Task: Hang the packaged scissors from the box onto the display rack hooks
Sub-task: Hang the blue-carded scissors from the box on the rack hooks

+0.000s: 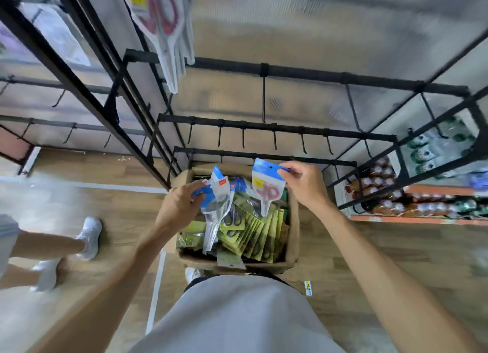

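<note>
Right hand (303, 186) — its grip pinches packaged scissors (268, 186) above box (293, 231).

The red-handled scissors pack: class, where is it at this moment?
In the head view, the red scissors pack hangs just right of centre, pinched at its blue top by the right hand, above the box and below the rack hooks.

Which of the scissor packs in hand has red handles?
The blue-topped clear pack pinched by the right hand shows red handles; the packs gripped by the left hand do not.
</note>
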